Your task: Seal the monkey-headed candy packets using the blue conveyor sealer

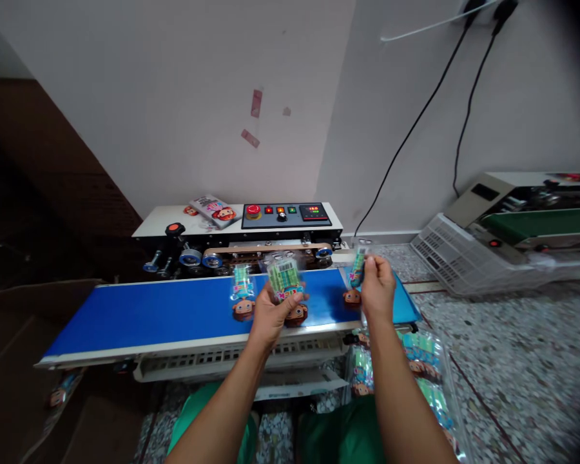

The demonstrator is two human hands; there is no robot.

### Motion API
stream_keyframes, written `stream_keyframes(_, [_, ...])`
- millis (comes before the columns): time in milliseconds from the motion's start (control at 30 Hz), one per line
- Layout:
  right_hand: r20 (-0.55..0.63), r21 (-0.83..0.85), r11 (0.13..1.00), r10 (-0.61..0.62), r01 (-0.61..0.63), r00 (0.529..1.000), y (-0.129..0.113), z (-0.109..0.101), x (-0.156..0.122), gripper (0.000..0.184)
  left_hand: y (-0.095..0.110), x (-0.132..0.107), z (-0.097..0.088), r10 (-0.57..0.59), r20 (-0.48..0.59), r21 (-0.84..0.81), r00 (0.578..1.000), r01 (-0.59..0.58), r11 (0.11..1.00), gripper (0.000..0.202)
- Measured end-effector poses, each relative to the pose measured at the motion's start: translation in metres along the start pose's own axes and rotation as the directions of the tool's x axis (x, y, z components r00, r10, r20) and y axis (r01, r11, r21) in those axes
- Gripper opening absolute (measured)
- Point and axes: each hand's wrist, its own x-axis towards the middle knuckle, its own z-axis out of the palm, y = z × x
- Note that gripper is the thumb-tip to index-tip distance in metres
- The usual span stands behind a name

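Observation:
My left hand point(270, 316) is closed around a small stack of clear packets point(285, 277) with green contents and a printed cartoon face, held above the blue conveyor belt point(154, 316). In my right hand point(379, 287) is a single packet point(356, 270) of the same sort, pinched at its side near the belt's right end. Another such packet point(243, 293) lies on the belt, left of my left hand. Behind the belt runs the sealing machine's thin band point(265, 250) with its rollers.
The control panel point(286, 216) has a red stop button and a lit display. Flat printed bags point(215, 211) lie on the machine's top. Many packets fill a clear bin point(430, 367) at lower right. A cardboard box point(101, 412) stands lower left, a white crate point(444, 254) at right.

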Motion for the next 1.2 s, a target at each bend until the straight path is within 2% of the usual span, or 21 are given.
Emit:
stream_keyframes(67, [0.011,-0.3,0.953,-0.046,0.047,0.999,0.01,-0.011,0.009,0.032,0.001,0.0,-0.001,0.013,-0.021,-0.008,1.0,-0.013,1.0,0.047])
stream_keyframes(167, [0.092,-0.6,0.798,0.004,0.052,0.996,0.016,-0.012,0.013,0.029,-0.001,-0.001,-0.002,0.028,-0.077,0.01,0.997,-0.027,1.0,0.041])
stream_keyframes(267, [0.112,-0.747,0.664,0.089,0.025,0.99,0.016,0.0,0.011,0.03,-0.002,-0.002,-0.003,-0.017,-0.066,0.028,0.998,0.019,0.999,0.041])
stream_keyframes(367, [0.153,-0.771,0.636,0.115,0.045,0.982,0.017,0.012,0.009,0.03,0.0,-0.003,-0.003,-0.061,-0.04,0.03,0.997,0.062,0.998,0.043])
stream_keyframes(467, [0.229,-0.668,0.732,0.03,0.135,0.973,0.016,0.021,0.006,0.033,0.003,-0.004,-0.002,-0.068,-0.033,0.029,0.997,0.069,0.997,0.045])
stream_keyframes(567, [0.263,-0.384,0.897,-0.121,0.219,0.957,0.003,0.026,-0.004,0.039,0.003,-0.003,-0.001,-0.046,-0.037,0.02,0.998,0.047,0.999,0.047])
stream_keyframes(633, [0.346,-0.076,0.984,-0.126,0.162,0.93,-0.012,0.029,-0.016,0.042,0.002,-0.002,-0.001,0.015,-0.064,0.007,0.998,-0.015,1.0,0.045])
stream_keyframes(700, [0.484,0.178,0.984,-0.101,0.015,0.87,-0.028,0.033,-0.032,0.039,0.0,-0.001,0.001,0.075,-0.072,-0.007,0.995,-0.076,0.997,0.041])
stream_keyframes(733, [0.522,0.248,0.968,-0.095,-0.045,0.848,-0.034,0.035,-0.039,0.036,-0.001,0.0,0.001,0.089,-0.065,-0.014,0.994,-0.09,0.996,0.039])
stream_keyframes(767, [0.523,0.287,0.955,-0.09,-0.076,0.847,-0.038,0.037,-0.045,0.032,-0.002,0.0,0.002,0.085,-0.05,-0.018,0.995,-0.086,0.996,0.038])
stream_keyframes(800, [0.488,0.311,0.947,-0.083,-0.084,0.869,-0.041,0.039,-0.049,0.028,-0.003,0.0,0.002,0.07,-0.033,-0.018,0.997,-0.071,0.997,0.036])
stream_keyframes(900, [0.269,0.348,0.937,-0.066,-0.033,0.961,-0.037,0.035,-0.045,0.025,-0.004,-0.001,-0.001,0.031,-0.029,-0.004,0.999,-0.032,0.999,0.033])
stream_keyframes(967, [0.117,0.272,0.961,-0.08,0.046,0.99,-0.028,0.023,-0.03,0.028,-0.005,0.0,-0.004,0.03,-0.059,0.018,0.998,-0.029,0.999,0.033])
stream_keyframes(1033, [0.024,0.06,0.991,-0.124,0.122,0.992,-0.017,0.007,-0.012,0.03,-0.005,0.001,-0.007,0.035,-0.081,0.045,0.996,-0.031,0.999,0.034])
stream_keyframes(1067, [0.017,-0.082,0.987,-0.138,0.139,0.99,-0.01,0.0,-0.004,0.03,-0.005,0.001,-0.008,0.032,-0.079,0.056,0.996,-0.027,0.998,0.035])
stream_keyframes(1133, [0.053,-0.371,0.92,-0.115,0.127,0.992,0.001,-0.01,0.009,0.031,-0.006,0.002,-0.01,0.027,-0.069,0.072,0.997,-0.022,0.997,0.036])
stream_keyframes(1200, [0.093,-0.593,0.801,-0.04,0.087,0.995,0.01,-0.012,0.015,0.031,-0.008,0.002,-0.01,0.015,-0.059,0.085,0.998,-0.01,0.996,0.036])
